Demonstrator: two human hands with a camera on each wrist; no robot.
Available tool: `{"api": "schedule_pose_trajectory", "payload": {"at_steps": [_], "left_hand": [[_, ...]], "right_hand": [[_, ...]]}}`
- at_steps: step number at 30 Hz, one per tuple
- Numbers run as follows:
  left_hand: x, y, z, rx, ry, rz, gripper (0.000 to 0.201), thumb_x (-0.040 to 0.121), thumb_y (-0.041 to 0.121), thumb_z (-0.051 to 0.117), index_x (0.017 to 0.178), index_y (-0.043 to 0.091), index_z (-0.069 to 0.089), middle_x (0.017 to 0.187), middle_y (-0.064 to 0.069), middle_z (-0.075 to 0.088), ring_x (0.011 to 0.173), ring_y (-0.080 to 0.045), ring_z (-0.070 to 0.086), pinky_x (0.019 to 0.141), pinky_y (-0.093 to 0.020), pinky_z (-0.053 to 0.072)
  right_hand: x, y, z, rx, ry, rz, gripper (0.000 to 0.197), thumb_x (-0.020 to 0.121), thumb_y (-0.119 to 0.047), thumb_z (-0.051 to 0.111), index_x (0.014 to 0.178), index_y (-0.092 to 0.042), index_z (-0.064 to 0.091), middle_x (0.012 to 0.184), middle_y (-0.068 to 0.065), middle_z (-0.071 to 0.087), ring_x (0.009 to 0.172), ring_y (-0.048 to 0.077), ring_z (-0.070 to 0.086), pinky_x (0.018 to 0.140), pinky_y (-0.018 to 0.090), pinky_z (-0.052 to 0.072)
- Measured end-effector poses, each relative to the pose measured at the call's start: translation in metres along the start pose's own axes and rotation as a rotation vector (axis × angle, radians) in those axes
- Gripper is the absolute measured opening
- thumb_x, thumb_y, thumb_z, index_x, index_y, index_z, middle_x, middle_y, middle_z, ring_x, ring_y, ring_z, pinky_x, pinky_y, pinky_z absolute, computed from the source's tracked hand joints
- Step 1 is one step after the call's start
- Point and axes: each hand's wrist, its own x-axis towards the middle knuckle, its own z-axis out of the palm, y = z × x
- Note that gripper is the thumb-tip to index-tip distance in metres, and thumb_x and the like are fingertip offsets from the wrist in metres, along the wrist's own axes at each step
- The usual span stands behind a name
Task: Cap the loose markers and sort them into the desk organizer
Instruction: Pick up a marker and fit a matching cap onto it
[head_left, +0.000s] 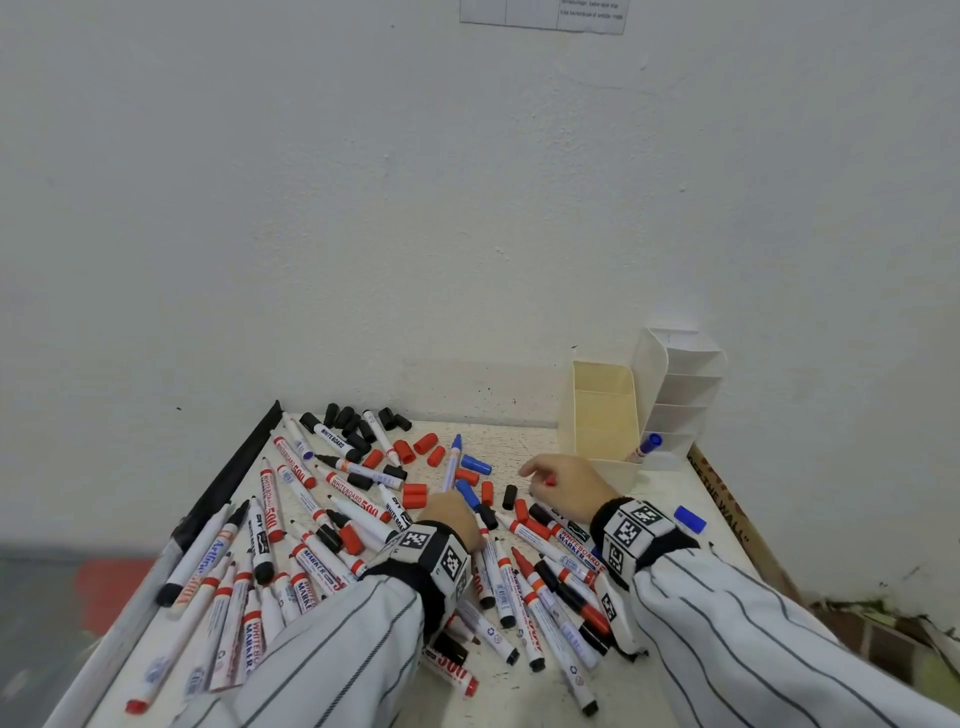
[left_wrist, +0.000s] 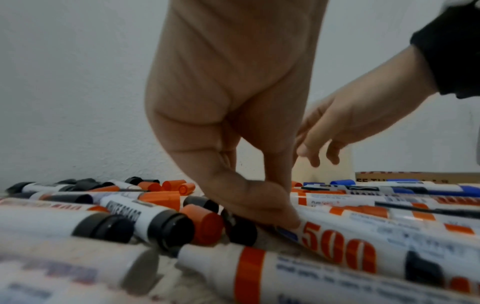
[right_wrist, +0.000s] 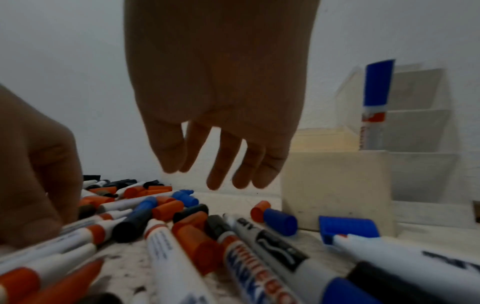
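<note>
Many white whiteboard markers (head_left: 358, 512) and loose red, black and blue caps (head_left: 415, 493) lie scattered over the table. My left hand (head_left: 447, 512) reaches down into the pile; its thumb (left_wrist: 280, 207) and forefinger pinch a white marker printed "500" (left_wrist: 345, 253). My right hand (head_left: 556, 475) hovers above the table with relaxed fingers (right_wrist: 221, 164) that hold nothing, over a red cap (right_wrist: 259, 208) and a blue cap (right_wrist: 280, 224). The white tiered desk organizer (head_left: 680, 384) stands at the back right with one blue-capped marker (head_left: 647, 447) upright in its front slot.
A cream open box (head_left: 602, 405) stands against the organizer's left side. Another blue cap (head_left: 690, 518) lies right of my right wrist. A white wall backs the table. A black strip (head_left: 234, 467) lines the left edge, and printed cardboard (head_left: 727, 509) lines the right.
</note>
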Motion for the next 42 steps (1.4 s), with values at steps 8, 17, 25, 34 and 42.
{"api": "schedule_pose_trajectory", "payload": {"at_steps": [8, 17, 25, 34, 42], "left_hand": [[0.013, -0.014, -0.001, -0.357, -0.053, -0.070, 0.032, 0.081, 0.032, 0.065, 0.097, 0.006, 0.054, 0.080, -0.004, 0.056, 0.086, -0.021, 0.060, 0.059, -0.023, 0.046], [0.022, -0.026, -0.022, -0.742, 0.083, -0.020, 0.029, 0.085, 0.034, 0.062, 0.066, 0.014, 0.052, 0.064, -0.004, 0.053, 0.055, -0.015, 0.048, 0.056, -0.025, 0.042], [0.013, -0.031, -0.039, -0.876, 0.304, 0.132, 0.013, 0.091, 0.030, 0.052, 0.088, 0.018, 0.050, 0.077, 0.004, 0.052, 0.062, -0.009, 0.046, 0.059, -0.023, 0.039], [-0.002, -0.054, -0.038, -0.529, 0.265, 0.247, 0.024, 0.095, 0.019, 0.048, 0.115, 0.013, 0.058, 0.095, -0.002, 0.060, 0.064, -0.008, 0.051, 0.056, -0.017, 0.044], [-0.020, -0.057, -0.030, -0.518, 0.169, 0.272, 0.023, 0.095, 0.022, 0.048, 0.115, 0.020, 0.059, 0.081, 0.005, 0.058, 0.058, -0.007, 0.047, 0.058, -0.022, 0.044]], "right_hand": [[0.027, -0.008, 0.036, -0.464, -0.248, 0.159, 0.043, 0.094, -0.031, 0.041, 0.137, -0.027, 0.040, 0.140, 0.005, 0.041, 0.127, 0.032, 0.031, 0.105, 0.046, 0.027], [0.035, -0.011, 0.040, -0.441, -0.036, 0.170, 0.020, 0.091, -0.015, 0.046, 0.102, -0.027, 0.058, 0.117, -0.002, 0.057, 0.115, 0.020, 0.047, 0.099, 0.040, 0.028], [0.031, -0.013, 0.039, -0.545, -0.146, 0.155, 0.027, 0.091, -0.028, 0.052, 0.117, -0.033, 0.057, 0.126, -0.001, 0.050, 0.121, 0.022, 0.039, 0.102, 0.044, 0.023], [0.025, -0.033, 0.019, -0.144, 0.202, -0.008, 0.014, 0.093, -0.023, 0.051, 0.107, -0.023, 0.052, 0.111, -0.003, 0.059, 0.099, 0.016, 0.055, 0.094, 0.041, 0.043], [0.002, -0.048, 0.016, -0.012, 0.157, -0.218, 0.015, 0.090, -0.015, 0.055, 0.102, -0.023, 0.058, 0.104, -0.005, 0.058, 0.098, 0.013, 0.053, 0.090, 0.031, 0.043]]}}
